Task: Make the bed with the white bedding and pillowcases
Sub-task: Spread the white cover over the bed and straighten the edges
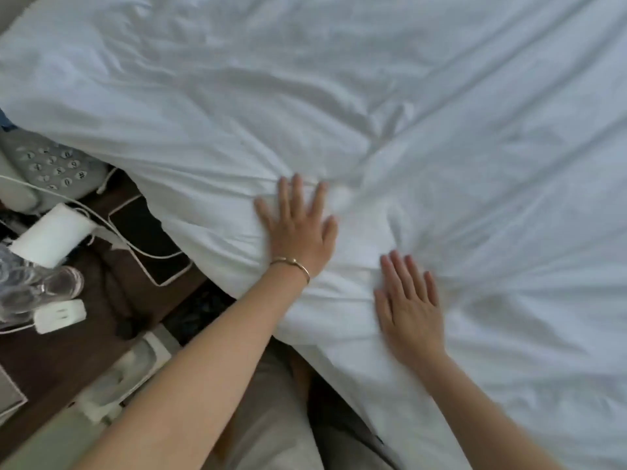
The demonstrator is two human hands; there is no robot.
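White bedding (441, 113), creased, covers the bed across most of the view, its near edge hanging over the bedside. Left hand (297, 228), with a bangle (293, 262) at the wrist, and right hand (409, 300) both lie palm-down on the bedding near that edge, fingers straight and spread, gripping nothing. Nightstand (84, 334) at left carries a telephone (51, 164), a tablet (149, 239) and glasses (40, 286).

A bed (509, 385) is being covered by rumpled white bedding (407, 96), which is spreading over nearly all of it. Beside it, a dark wooden nightstand (44, 364) is being crowded by a grey keypad telephone (57, 164), a white charger block (49, 235), what may be a tablet (149, 239), white cables and clear glasses (64, 283).
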